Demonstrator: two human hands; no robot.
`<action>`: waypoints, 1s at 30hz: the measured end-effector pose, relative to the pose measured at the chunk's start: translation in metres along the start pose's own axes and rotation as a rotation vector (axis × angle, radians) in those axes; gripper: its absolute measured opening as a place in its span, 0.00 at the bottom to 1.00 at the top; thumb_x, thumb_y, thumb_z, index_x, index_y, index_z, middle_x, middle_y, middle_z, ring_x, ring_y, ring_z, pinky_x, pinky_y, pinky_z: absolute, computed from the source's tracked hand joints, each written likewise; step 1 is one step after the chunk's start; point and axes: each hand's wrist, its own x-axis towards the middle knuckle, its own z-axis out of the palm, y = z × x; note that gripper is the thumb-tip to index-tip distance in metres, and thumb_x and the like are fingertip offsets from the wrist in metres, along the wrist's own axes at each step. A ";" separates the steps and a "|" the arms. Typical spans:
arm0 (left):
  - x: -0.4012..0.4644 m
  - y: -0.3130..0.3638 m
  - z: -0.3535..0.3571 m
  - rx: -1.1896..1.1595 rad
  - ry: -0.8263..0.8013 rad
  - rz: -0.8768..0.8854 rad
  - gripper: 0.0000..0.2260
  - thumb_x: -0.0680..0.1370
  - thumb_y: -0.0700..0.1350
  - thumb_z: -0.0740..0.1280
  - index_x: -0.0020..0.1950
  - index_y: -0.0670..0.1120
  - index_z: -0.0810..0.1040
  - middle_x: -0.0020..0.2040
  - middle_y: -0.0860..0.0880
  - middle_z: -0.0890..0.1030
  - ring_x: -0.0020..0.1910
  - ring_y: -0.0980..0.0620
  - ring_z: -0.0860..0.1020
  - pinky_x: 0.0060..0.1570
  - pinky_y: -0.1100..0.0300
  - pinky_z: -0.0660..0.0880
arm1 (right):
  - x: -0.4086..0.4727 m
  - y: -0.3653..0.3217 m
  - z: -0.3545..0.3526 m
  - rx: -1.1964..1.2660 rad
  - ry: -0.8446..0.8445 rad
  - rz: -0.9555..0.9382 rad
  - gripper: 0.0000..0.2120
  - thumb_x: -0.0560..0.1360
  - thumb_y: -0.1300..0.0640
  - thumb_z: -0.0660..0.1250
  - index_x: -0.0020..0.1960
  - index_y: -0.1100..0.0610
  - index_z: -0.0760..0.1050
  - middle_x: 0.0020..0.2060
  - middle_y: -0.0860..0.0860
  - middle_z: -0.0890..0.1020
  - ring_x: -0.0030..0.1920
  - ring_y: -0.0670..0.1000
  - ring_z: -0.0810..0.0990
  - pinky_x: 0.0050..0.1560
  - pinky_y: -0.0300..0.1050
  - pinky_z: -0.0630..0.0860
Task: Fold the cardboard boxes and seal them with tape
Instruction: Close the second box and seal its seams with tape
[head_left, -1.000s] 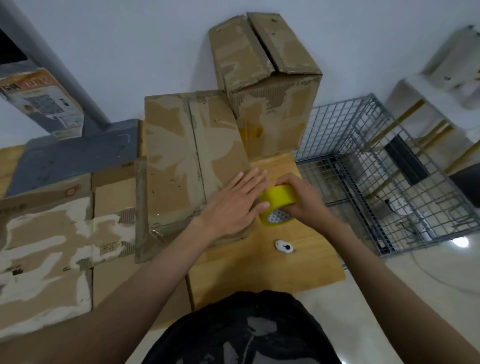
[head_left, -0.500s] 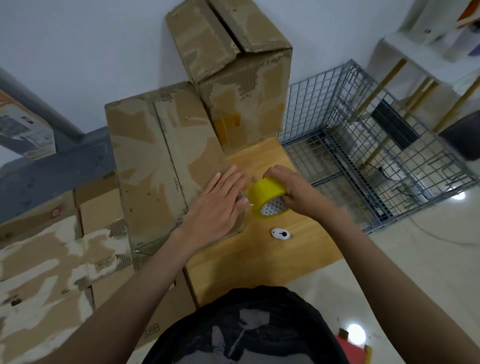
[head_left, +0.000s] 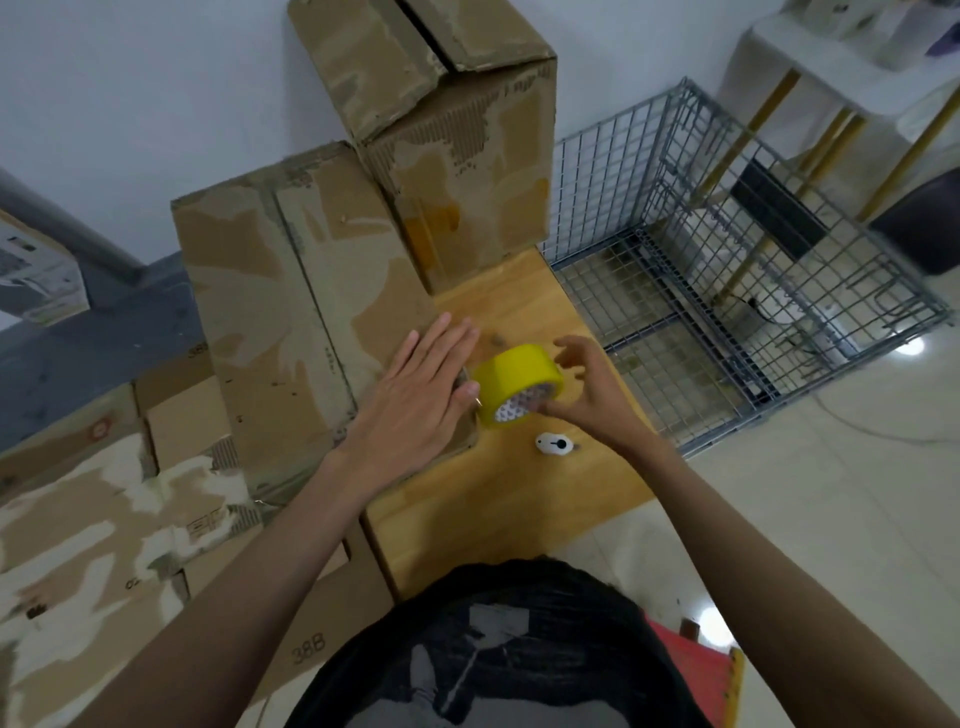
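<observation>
- Two cardboard boxes stood on your wooden table (head_left: 498, 499): the near cardboard box (head_left: 291, 312) lay at about 10 o'clock from the table's middle, its top flaps closed along a centre seam, and the far cardboard box (head_left: 457, 171) stood at 12 o'clock against the wall, touching the near one's far right corner.
- One left hand (head_left: 421, 400): you pressed it flat on the near box's right-hand near corner, fingers straight and together, pointing toward 1 o'clock, thumb tip just beside the tape.
- One yellow tape roll (head_left: 514, 382): it sat tilted at 3 o'clock of your left hand, at the box's right edge, its patterned core facing you.
- One right hand (head_left: 587, 395): your thumb touched the roll's near rim and core; the other fingers were spread and loosely bent just off the roll's far side, at 3 o'clock of it. Whether you actually gripped the roll could not be told.
- One small white cutter (head_left: 555, 445): it lay flat on the table at 5 o'clock of the roll, near your right wrist, apart from both.
- Several flattened cartons (head_left: 104, 519): they were stacked at 8 o'clock, left of the table.
- One wire cage (head_left: 727, 270): it stood on the floor at 2 o'clock, beside the table's right edge.
</observation>
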 end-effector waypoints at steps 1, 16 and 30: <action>0.000 0.000 0.000 -0.007 -0.001 0.002 0.26 0.87 0.57 0.45 0.83 0.48 0.50 0.83 0.53 0.49 0.81 0.57 0.40 0.80 0.53 0.41 | -0.012 0.014 0.001 -0.029 0.012 0.080 0.35 0.67 0.41 0.79 0.68 0.52 0.70 0.57 0.49 0.75 0.56 0.46 0.74 0.55 0.37 0.72; 0.079 -0.006 -0.048 -0.109 -0.383 0.161 0.27 0.81 0.63 0.56 0.72 0.48 0.75 0.67 0.49 0.76 0.61 0.52 0.76 0.63 0.56 0.71 | -0.042 0.036 0.052 -0.289 0.183 0.302 0.06 0.79 0.61 0.65 0.55 0.55 0.72 0.50 0.52 0.77 0.41 0.51 0.77 0.41 0.48 0.75; 0.170 -0.015 -0.023 -0.541 -0.929 -0.024 0.07 0.74 0.39 0.74 0.51 0.45 0.83 0.40 0.53 0.86 0.40 0.59 0.83 0.40 0.66 0.79 | -0.069 -0.130 0.033 0.426 0.543 0.276 0.07 0.76 0.57 0.74 0.53 0.54 0.81 0.44 0.48 0.85 0.42 0.49 0.85 0.43 0.51 0.82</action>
